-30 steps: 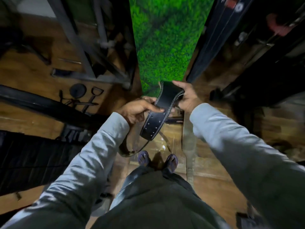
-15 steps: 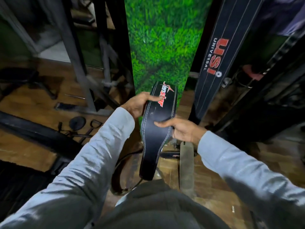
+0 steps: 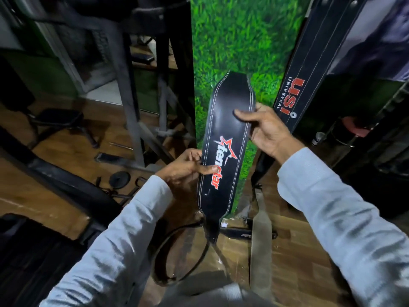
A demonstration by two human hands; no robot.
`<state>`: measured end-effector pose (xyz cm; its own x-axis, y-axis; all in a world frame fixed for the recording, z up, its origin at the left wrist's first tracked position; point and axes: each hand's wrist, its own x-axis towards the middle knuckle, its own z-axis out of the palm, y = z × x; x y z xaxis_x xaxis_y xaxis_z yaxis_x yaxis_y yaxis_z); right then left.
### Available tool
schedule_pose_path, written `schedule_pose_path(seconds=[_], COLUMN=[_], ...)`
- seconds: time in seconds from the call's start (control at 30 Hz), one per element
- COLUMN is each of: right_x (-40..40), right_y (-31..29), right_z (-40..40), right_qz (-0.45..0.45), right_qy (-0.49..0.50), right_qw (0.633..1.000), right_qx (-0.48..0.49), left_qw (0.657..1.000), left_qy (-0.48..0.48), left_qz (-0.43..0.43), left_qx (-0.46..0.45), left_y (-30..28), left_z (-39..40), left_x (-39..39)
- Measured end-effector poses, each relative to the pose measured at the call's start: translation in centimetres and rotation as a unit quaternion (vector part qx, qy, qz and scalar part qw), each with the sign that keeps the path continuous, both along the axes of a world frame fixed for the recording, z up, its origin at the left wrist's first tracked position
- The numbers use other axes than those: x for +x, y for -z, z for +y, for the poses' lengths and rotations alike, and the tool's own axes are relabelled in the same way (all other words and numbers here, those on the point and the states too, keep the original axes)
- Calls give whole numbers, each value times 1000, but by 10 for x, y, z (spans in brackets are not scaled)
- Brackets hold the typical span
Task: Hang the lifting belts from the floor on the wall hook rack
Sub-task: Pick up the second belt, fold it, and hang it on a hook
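Observation:
A black leather lifting belt (image 3: 223, 178) with a red star logo is held upright in front of the green grass-print wall panel (image 3: 241, 41). My left hand (image 3: 186, 167) pinches its left edge at mid-height, thumb lying across the logo. My right hand (image 3: 267, 131) grips its right edge higher up, thumb across the belt's face. The belt's narrow tail hangs down toward the floor. A black USI belt (image 3: 305, 69) hangs on the wall to the right. A grey belt (image 3: 261, 251) and a dark looped belt (image 3: 179, 255) lie on the floor. The hook rack is out of view.
A grey metal machine frame (image 3: 126, 89) stands at the left with a small stool (image 3: 59, 118) and a weight plate (image 3: 119, 179) on the wooden floor. Dark gym equipment (image 3: 376, 151) crowds the right side. A black bench pad (image 3: 73, 191) runs across the lower left.
The belt has been raised and shows its logo face. My right hand has moved up to the upper right edge, and my left hand has dropped to the mid left edge.

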<state>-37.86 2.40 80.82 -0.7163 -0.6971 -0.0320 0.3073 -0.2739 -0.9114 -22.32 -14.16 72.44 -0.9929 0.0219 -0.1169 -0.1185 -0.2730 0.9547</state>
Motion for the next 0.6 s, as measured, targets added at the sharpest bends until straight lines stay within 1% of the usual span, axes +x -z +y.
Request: schedule_pose_path(seconds=[0.07,0.1,0.13,0.2,0.23,0.27,0.3,0.33,0.4,0.43,0.47,0.53,0.6], right_x=[11,20,29,49,57,64,68,68,57,49,41,31,30], right_y=[9,19,36,68,84,96,102,100,81,69,57,30,6], right_z=[-1,2,6,10,11,12,13,16,20,21,20,9,-12], right_qz=[60,70,82,119,139,145,124,76,-51,-99,-113,-67,3], right_qy=[-4,-22,-45,-94,-105,-108,-109,-112,-123,-124,-122,-131,-120], right_qw=[997,995,992,978,969,965,967,974,984,984,984,983,984], right_qx=[50,67,85,142,173,189,192,180,115,80,70,109,134], left_qw=[998,994,987,974,966,961,962,965,976,983,989,997,998], left_qy=[-38,-60,-74,-93,-105,-118,-129,-117,-77,-62,-41,-3,31], left_qz=[10,12,13,6,7,0,-6,-11,-23,-31,-33,-20,4], left_qx=[42,89,139,208,238,250,242,234,200,168,138,80,57], left_y=[-25,-39,-52,-79,-85,-91,-92,-94,-87,-82,-77,-69,-59], left_z=[8,7,3,-4,-7,-8,-8,-6,-3,-2,0,5,15], left_x=[-1,-6,-12,-25,-32,-39,-42,-42,-37,-32,-28,-20,-15])
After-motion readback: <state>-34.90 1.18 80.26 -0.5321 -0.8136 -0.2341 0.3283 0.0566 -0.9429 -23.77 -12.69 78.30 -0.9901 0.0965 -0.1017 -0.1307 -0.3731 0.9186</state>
